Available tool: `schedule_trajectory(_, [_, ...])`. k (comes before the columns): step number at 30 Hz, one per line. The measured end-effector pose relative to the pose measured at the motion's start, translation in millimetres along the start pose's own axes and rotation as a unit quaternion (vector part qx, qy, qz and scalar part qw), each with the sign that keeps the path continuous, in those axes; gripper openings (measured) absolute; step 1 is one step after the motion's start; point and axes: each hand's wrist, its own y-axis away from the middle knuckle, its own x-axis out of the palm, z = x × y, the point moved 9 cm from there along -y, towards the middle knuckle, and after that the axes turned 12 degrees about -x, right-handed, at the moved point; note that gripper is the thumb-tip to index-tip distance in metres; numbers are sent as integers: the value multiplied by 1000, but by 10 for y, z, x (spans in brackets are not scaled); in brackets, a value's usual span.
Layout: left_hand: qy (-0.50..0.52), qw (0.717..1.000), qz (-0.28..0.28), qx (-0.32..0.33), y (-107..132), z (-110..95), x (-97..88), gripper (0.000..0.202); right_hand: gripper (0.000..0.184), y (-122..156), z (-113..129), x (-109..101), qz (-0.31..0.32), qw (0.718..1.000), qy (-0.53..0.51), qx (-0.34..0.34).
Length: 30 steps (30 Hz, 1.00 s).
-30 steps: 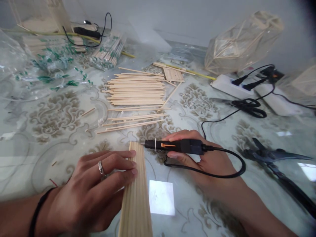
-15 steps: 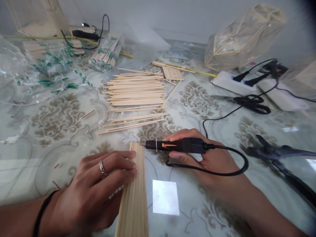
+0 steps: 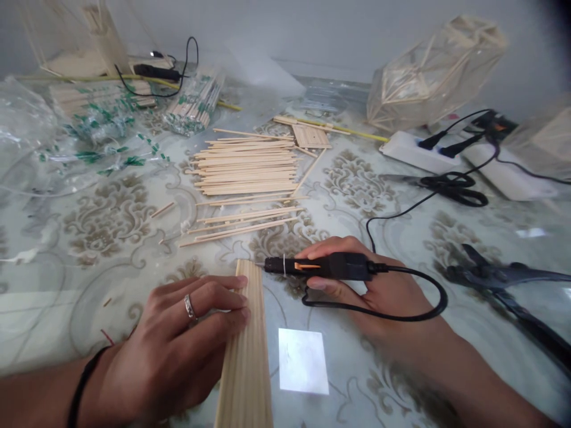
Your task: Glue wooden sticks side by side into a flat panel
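One bare hand, the left hand, is laying its fingertips across the top of a pale wooden strip; the thumb is hiding, so I cannot tell whether it is gripping from below. The strip is lying lengthwise between the hands, its near end running out of the picture. Apart from it, the right hand is clamping thumb and fingers around a slim black tool, whose thin metal tip is pointing at the strip's far right edge, too close to tell whether it is touching. A black cable is looping from the tool's back end. Beyond the hands, many thin sticks are lying in a pile on the patterned tabletop, while scissors and pliers are resting to the right.
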Motion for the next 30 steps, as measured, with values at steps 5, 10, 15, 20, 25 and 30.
schedule_trajectory(5, [8, 1000, -10, -3, -33, -14, -46, 15, 8, -31, 30, 7, 1, 1000, -9, -6])
schedule_trajectory(10, [-2, 1000, -6, 7, -14, -29, -33, 15, 11, -11, 25, -5, 6, 1000, -9, -7])
schedule_trajectory(15, [-1, 1000, 10, -11, 20, 3, 16, 12, 8, 14, 7, 7, 17, 1000, -7, -9])
schedule_trajectory(20, [-4, 1000, -8, 12, -1, -42, -21, 16, 8, -17, 17, 24, 22, 1000, 1, -8])
schedule_trajectory(25, [-13, 1000, 3, 9, 47, -8, 18, 11, 12, -17, 15, 21, 17, 1000, 6, -4])
schedule_trajectory(30, [-6, 1000, 4, 10, 93, 6, 25, 10, 10, 14, 32, 13, 22, 1000, 10, 0])
